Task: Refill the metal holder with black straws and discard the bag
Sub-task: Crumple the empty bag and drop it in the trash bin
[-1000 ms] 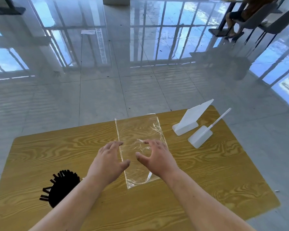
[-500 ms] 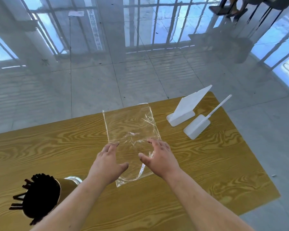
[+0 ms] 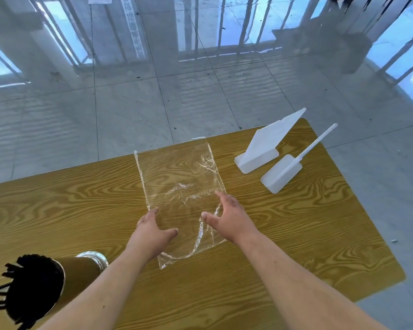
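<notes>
A clear empty plastic bag point(image 3: 177, 179) lies flat on the wooden table point(image 3: 296, 234), stretching away from me. My left hand point(image 3: 152, 232) rests with spread fingers on the bag's near left part. My right hand point(image 3: 229, 216) presses its near right edge, fingers apart. Neither hand grips anything. At the lower left stands the metal holder point(image 3: 81, 270), packed with black straws point(image 3: 31, 289) that stick out of its mouth.
Two white plastic sign stands point(image 3: 262, 148) point(image 3: 284, 172) sit at the table's far right corner. The table's far edge runs just past the bag, its right edge near the stands. Glossy tiled floor point(image 3: 200, 91) surrounds the table.
The view has tilted down and shifted, so the holder shows its metal side at lower left. Both hands stay spread on the bag's near end, the left slightly nearer to me.
</notes>
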A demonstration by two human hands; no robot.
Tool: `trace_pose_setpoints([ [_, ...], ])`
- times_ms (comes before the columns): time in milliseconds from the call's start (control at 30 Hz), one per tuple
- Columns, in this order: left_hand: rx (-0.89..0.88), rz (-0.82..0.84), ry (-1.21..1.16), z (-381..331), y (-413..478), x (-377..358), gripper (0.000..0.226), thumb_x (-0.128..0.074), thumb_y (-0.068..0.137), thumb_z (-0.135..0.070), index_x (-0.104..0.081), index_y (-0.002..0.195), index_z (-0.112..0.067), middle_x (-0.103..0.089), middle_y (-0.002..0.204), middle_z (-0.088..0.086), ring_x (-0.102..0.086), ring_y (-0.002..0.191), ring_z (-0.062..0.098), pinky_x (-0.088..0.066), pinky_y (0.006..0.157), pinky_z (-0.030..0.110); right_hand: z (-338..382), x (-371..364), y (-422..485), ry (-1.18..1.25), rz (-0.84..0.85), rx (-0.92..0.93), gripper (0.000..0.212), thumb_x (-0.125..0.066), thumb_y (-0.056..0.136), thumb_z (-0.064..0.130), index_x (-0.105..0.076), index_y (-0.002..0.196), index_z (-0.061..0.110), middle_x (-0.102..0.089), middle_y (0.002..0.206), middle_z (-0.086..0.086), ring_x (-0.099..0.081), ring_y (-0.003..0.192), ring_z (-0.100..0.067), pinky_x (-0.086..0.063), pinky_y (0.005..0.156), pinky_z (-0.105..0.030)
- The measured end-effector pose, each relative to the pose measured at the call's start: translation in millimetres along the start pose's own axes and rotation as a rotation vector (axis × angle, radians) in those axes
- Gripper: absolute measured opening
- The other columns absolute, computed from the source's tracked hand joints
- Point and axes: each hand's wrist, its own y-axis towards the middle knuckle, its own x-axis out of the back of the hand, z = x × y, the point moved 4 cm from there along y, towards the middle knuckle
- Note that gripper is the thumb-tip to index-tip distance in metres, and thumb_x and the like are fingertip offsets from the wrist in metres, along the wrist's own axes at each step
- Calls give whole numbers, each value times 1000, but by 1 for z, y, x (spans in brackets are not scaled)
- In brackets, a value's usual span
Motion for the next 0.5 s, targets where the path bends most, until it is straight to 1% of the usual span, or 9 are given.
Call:
trace_pose_setpoints([
  [67, 10, 4, -23, -1, 1, 0, 96, -80, 85, -50, -26, 162, -31, -35, 167, 8, -55, 133, 28, -50, 85, 30, -2, -1, 0, 26, -3, -8, 91, -63, 96, 61, -19, 170, 32, -22, 177, 1, -16, 164, -22, -21, 131, -50],
  [100, 19, 7, -33, -1, 1, 1, 92, -80, 85, -48, -31, 160, -29, -42, 162, 9, -59, 127, 28, -52, 88, 34, -2, -1, -1, 31, -10, -12, 87, -63, 97, 57, -22, 169, 31, -25, 176, 1, -20, 163, -22, -24, 130, -49],
  [133, 29, 7, -46, -2, 1, 2, 87, -80, 85, -47, -36, 158, -28, -52, 152, 7, -63, 115, 25, -54, 86, 36, -3, -1, -1, 34, -23, -16, 83, -63, 97, 53, -26, 167, 30, -29, 174, 0, -25, 161, -21, -28, 128, -47],
  [167, 35, 6, -66, -2, 0, 3, 80, -81, 86, -44, -40, 154, -28, -62, 134, 3, -68, 101, 22, -57, 78, 35, -4, 0, -2, 38, -36, -30, 79, -62, 97, 50, -29, 166, 29, -33, 171, -1, -32, 157, -22, -33, 124, -46],
  [200, 40, 5, -93, -2, -1, 3, 72, -80, 87, -41, -45, 149, -27, -65, 113, -4, -71, 88, 20, -59, 69, 36, -5, 0, -3, 46, -49, -47, 76, -62, 98, 47, -31, 164, 28, -36, 168, -3, -41, 150, -22, -39, 119, -44],
  [233, 46, 3, -116, -2, -2, 4, 63, -80, 89, -36, -49, 144, -27, -63, 100, -7, -73, 79, 20, -61, 64, 40, -7, 1, -4, 53, -61, -62, 74, -63, 98, 46, -32, 163, 27, -38, 165, -4, -48, 141, -21, -45, 112, -43],
  [333, 48, -29, -142, -3, -7, 6, 45, -75, 93, -22, -56, 134, -25, -67, 94, 0, -69, 65, 20, -62, 65, 50, -9, 5, -7, 88, -96, -87, 73, -64, 97, 42, -33, 161, 25, -42, 158, -5, -49, 119, -14, -48, 96, -36],
  [400, 40, -53, -178, -3, -10, 8, 50, -72, 93, -14, -51, 138, -24, -69, 90, 5, -68, 64, 23, -61, 62, 50, -9, 9, -11, 143, -120, -126, 73, -65, 96, 39, -33, 161, 24, -47, 152, -5, -56, 111, -14, -50, 87, -34],
  [500, 34, -49, -241, -1, -17, 9, 78, -71, 91, -7, -30, 156, -22, -71, 84, 10, -65, 62, 22, -55, 56, 40, -7, 13, -18, 282, -138, -230, 75, -64, 97, 33, -29, 163, 23, -54, 144, -7, -65, 87, -10, -52, 64, -26],
])
